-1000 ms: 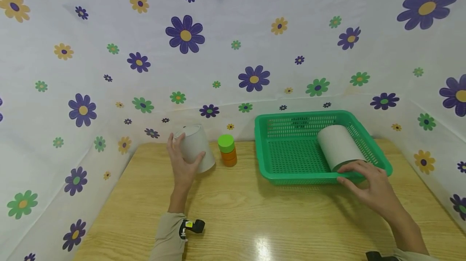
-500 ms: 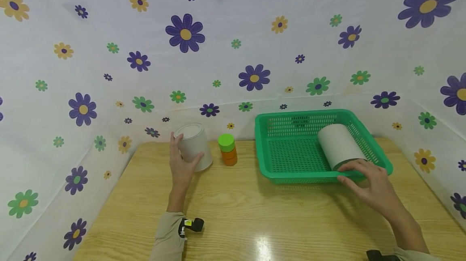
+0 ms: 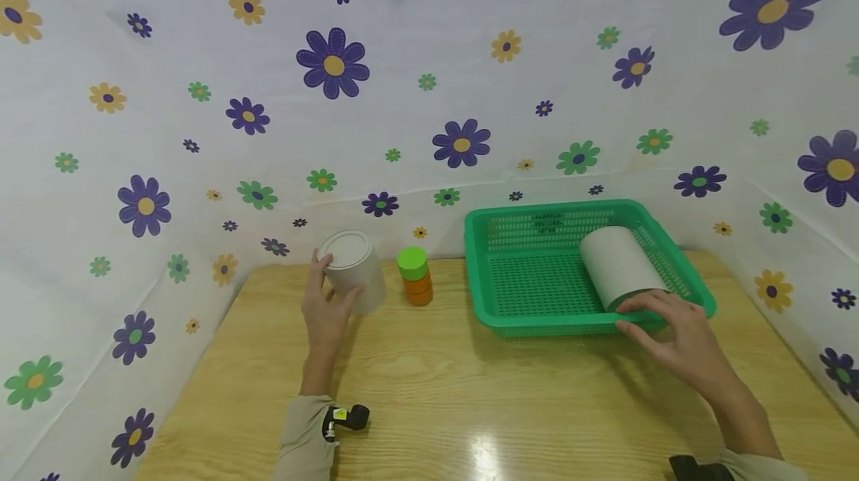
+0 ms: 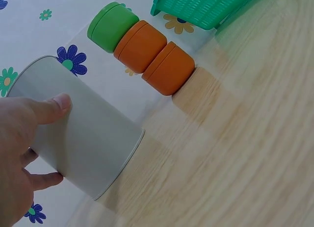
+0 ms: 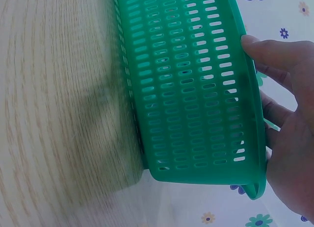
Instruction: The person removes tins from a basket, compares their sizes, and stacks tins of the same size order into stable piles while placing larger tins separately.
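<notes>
My left hand holds a pale grey can with a round lid, near the table's back left. In the left wrist view the thumb lies along the can's side and other fingers show at its lower edge. The can leans a little; I cannot tell whether its base touches the table. My right hand pinches the front rim of a green plastic basket, thumb outside and fingers over the rim. A second pale cylinder lies on its side in the basket, its near end partly hidden by that hand.
Just right of the can stands a small stack of orange round containers with a green top. Behind everything hangs a white flower-patterned cloth. The wooden table spreads out in front of the basket.
The can in my left hand has tipped so that its lid shows more fully, and it has shifted slightly left. My right hand stays at the basket rim.
</notes>
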`<state>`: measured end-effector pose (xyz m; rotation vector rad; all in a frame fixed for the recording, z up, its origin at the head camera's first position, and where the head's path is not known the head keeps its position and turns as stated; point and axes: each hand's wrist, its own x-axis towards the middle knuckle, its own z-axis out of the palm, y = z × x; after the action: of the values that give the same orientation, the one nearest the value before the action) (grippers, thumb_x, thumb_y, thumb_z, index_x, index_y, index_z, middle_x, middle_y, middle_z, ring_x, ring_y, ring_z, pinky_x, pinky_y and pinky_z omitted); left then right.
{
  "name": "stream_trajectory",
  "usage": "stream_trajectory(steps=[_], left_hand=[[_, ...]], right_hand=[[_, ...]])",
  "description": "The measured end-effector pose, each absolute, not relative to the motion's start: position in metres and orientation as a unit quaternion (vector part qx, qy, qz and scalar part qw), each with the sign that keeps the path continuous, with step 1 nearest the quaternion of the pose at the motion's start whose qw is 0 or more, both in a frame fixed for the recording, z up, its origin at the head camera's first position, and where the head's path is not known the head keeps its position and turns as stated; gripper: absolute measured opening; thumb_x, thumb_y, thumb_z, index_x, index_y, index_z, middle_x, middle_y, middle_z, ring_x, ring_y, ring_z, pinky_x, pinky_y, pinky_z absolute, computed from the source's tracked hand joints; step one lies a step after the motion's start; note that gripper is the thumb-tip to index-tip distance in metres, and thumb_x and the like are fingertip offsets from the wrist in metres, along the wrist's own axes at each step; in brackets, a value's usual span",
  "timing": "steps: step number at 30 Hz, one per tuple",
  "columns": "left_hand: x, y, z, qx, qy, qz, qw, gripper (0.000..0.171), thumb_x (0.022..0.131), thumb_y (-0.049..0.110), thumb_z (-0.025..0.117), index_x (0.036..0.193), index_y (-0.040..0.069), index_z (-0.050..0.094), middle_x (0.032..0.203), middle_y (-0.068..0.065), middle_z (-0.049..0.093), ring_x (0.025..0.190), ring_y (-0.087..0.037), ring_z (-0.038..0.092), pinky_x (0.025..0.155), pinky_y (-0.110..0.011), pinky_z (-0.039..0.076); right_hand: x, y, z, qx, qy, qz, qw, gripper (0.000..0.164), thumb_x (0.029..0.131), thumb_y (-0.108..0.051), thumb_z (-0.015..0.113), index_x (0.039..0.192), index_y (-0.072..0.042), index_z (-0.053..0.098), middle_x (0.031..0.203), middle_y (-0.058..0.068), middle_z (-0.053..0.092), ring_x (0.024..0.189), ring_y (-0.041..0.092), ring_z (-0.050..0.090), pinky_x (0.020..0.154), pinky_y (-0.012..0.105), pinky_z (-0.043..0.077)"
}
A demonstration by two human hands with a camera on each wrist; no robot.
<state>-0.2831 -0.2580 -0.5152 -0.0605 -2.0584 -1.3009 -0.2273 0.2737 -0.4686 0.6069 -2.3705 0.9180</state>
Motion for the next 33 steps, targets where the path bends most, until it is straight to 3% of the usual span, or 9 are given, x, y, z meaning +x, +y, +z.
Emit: stream_trajectory(steps=[7,13,17,22,33], left_hand=[[-0.281,-0.263,-0.518,-0.013,-0.8,-0.469,0.374,0.079,0.075,0.002,0.091,0.144,0.008,0.053,0.162,-0.012,0.037,0.14,-0.042,0.044,0.083,-0.063,0.057],[-0.285,-0.261,-0.512,-0.036,-0.802,-0.457,0.383,0.079,0.074,0.002,0.091,0.143,0.004,0.052,0.159,-0.018,0.038,0.139,-0.044,0.044,0.081,-0.064,0.057],[-0.285,-0.258,-0.505,-0.042,-0.809,-0.437,0.391,0.078,0.075,0.007,0.092,0.142,0.003,0.053,0.158,-0.023,0.038,0.142,-0.044,0.04,0.092,-0.067,0.052],[-0.281,-0.255,-0.493,-0.055,-0.807,-0.414,0.418,0.076,0.074,0.005,0.093,0.14,0.0,0.056,0.156,-0.026,0.04,0.146,-0.042,0.036,0.116,-0.062,0.031],[-0.27,-0.238,-0.457,-0.094,-0.804,-0.395,0.434,0.05,0.081,-0.004,0.082,0.128,0.0,0.065,0.147,-0.02,0.052,0.138,-0.039,0.047,0.113,-0.059,0.038]], right_hand=[[-0.23,0.269,-0.467,0.233,-0.876,0.335,0.259,0.035,0.073,-0.003,0.089,0.098,-0.021,0.073,0.1,0.001,0.071,0.104,0.015,0.056,0.083,0.052,0.031],[-0.229,0.272,-0.465,0.229,-0.877,0.34,0.252,0.033,0.075,-0.002,0.088,0.099,-0.019,0.073,0.1,0.0,0.07,0.103,0.016,0.055,0.086,0.052,0.032],[-0.227,0.273,-0.465,0.225,-0.876,0.34,0.256,0.033,0.074,-0.003,0.088,0.099,-0.019,0.073,0.101,0.002,0.071,0.105,0.011,0.053,0.085,0.053,0.031],[-0.226,0.274,-0.467,0.221,-0.878,0.345,0.247,0.033,0.076,-0.004,0.088,0.099,-0.021,0.073,0.102,0.001,0.071,0.108,0.006,0.052,0.085,0.056,0.03],[-0.225,0.275,-0.467,0.223,-0.878,0.34,0.252,0.032,0.076,-0.004,0.088,0.099,-0.02,0.073,0.102,0.001,0.071,0.106,0.009,0.054,0.085,0.054,0.03]])
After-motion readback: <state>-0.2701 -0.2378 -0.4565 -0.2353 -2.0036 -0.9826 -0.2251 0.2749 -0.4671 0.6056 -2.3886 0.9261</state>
